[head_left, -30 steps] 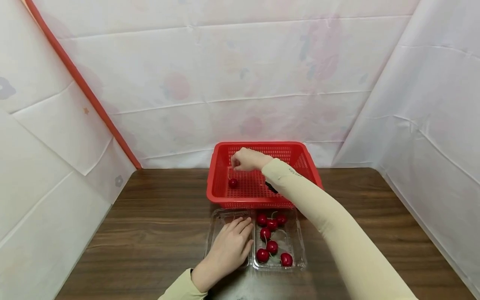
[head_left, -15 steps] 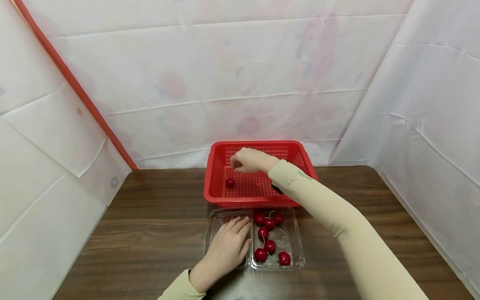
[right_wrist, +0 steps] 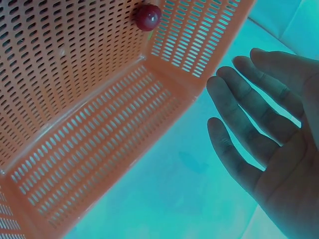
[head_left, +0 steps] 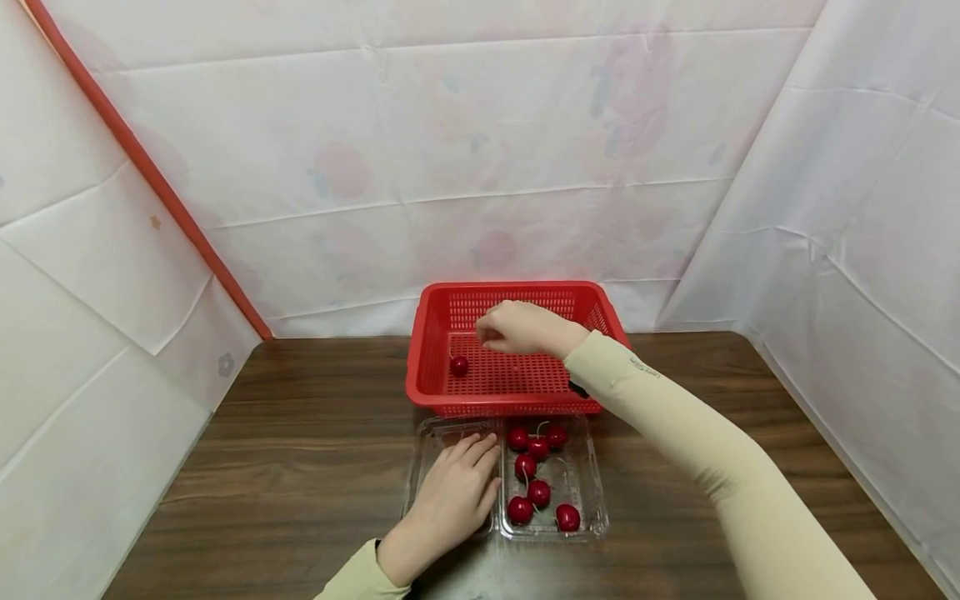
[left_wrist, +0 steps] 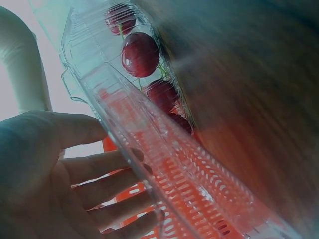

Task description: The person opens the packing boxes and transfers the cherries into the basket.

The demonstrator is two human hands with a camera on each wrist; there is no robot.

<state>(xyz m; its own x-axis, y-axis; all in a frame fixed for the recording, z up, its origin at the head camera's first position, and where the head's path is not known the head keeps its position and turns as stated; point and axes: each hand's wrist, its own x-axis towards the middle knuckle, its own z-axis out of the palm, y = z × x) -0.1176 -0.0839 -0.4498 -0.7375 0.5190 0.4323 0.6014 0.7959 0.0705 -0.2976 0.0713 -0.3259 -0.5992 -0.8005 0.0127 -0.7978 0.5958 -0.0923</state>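
Observation:
A single cherry (head_left: pixel 459 365) lies in the red plastic basket (head_left: pixel 423 367), toward its left side. Over that basket hovers my right hand (head_left: pixel 521 327); in the right wrist view its fingers are loosely bent, and nothing is held. My left hand (head_left: pixel 456 490) rests on the left half of a clear plastic clamshell box (head_left: pixel 596 492), and the left wrist view has its fairly straight fingers touching the box's rim. Several cherries (head_left: pixel 538 493), some with stems, lie in the right half of the box.
The basket stands directly behind the box, on a dark wood-grain table (head_left: pixel 300 467). White printed cloth (head_left: pixel 390 167) hangs behind and on both sides. A red strip (head_left: pixel 150 175) runs down the left back corner.
My right hand has shifted slightly right and nearer over the basket, away from the cherry there. The left hand has stayed on the box. The head view has shifted slightly.

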